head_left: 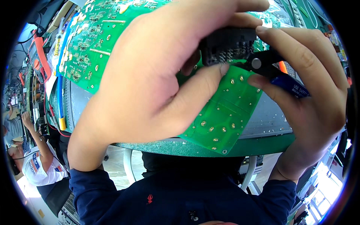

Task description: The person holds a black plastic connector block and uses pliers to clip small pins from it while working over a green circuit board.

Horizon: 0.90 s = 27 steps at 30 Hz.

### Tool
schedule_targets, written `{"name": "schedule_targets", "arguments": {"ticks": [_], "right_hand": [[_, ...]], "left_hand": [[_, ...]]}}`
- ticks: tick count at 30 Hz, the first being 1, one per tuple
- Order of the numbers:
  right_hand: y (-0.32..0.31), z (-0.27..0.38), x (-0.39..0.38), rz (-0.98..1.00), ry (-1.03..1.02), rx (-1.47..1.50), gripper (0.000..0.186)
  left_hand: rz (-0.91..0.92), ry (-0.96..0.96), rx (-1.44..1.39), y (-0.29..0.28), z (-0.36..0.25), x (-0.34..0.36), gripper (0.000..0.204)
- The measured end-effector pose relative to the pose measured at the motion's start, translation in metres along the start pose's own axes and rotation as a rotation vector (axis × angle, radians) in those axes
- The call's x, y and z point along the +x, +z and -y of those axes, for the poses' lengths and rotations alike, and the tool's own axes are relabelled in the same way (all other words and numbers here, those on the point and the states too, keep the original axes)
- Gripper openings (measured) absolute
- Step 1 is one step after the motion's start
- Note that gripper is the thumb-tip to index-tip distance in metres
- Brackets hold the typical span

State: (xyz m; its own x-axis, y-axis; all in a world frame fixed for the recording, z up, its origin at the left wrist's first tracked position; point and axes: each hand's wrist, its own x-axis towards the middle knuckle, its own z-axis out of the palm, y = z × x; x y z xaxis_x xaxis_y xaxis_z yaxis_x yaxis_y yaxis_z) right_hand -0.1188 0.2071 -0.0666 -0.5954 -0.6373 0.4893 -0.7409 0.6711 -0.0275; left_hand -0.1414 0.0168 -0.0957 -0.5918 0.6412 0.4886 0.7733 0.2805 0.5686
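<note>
Basically, both hands busy with one black part. Left hand (150, 71) clamped on a black multi-pin connector (228, 42), thumb pressed along its lower edge, fingers curled over and behind it. Rows of metal pins (227, 55) show on the side toward the person. Connector sits mid-upper view, over a green circuit board (232, 107); can't tell if it touches the board.

Right hand (313, 75) closed around cutters (256, 63), black with a round silver pivot and a blue grip (290, 86); a bit of orange (282, 67) shows beside the grip. Thumb below the tool, fingers above, one fingertip at or just beside the connector's right corner. Cutter tip points left at the connector's lower right, by the pins; contact unclear, tip partly hidden.

Green board lies tilted, solder points facing up, near corner reaching over the counter's green edge (161, 145). Gray counter surface (272, 114) visible to its right. Bigger populated board (88, 48) upper left, partly behind left hand; overlap with the other board hidden.

Far left: red multimeter (41, 56), blue tube-like item with yellow end (62, 123), cables. Clear plastic wrap (273, 11) top right. Co-worker in white shirt (43, 161) seated lower left, one arm forward. Person's sleeves (90, 187) navy.
</note>
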Motion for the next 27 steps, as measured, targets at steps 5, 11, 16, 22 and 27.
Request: {"name": "schedule_targets", "arguments": {"ticks": [5, 11, 16, 22, 27], "right_hand": [[-0.01, -0.006, 0.001, 0.079, -0.042, -0.088, 0.046], [-0.014, -0.011, 0.003, 0.14, -0.101, -0.046, 0.047], [-0.008, -0.006, 0.0, 0.072, -0.067, -0.042, 0.048], [-0.009, -0.004, 0.002, 0.092, -0.072, -0.086, 0.045], [-0.004, -0.003, 0.0, 0.028, -0.043, -0.016, 0.043]], "left_hand": [[0.005, -0.001, 0.011, 0.001, -0.003, 0.001, 0.037], [0.011, -0.006, 0.014, 0.001, -0.004, 0.0, 0.037], [0.016, -0.005, 0.012, 0.004, -0.005, 0.0, 0.037], [0.017, -0.012, 0.022, 0.005, -0.006, 0.002, 0.037], [0.019, -0.009, 0.022, 0.001, -0.004, 0.002, 0.037]]}}
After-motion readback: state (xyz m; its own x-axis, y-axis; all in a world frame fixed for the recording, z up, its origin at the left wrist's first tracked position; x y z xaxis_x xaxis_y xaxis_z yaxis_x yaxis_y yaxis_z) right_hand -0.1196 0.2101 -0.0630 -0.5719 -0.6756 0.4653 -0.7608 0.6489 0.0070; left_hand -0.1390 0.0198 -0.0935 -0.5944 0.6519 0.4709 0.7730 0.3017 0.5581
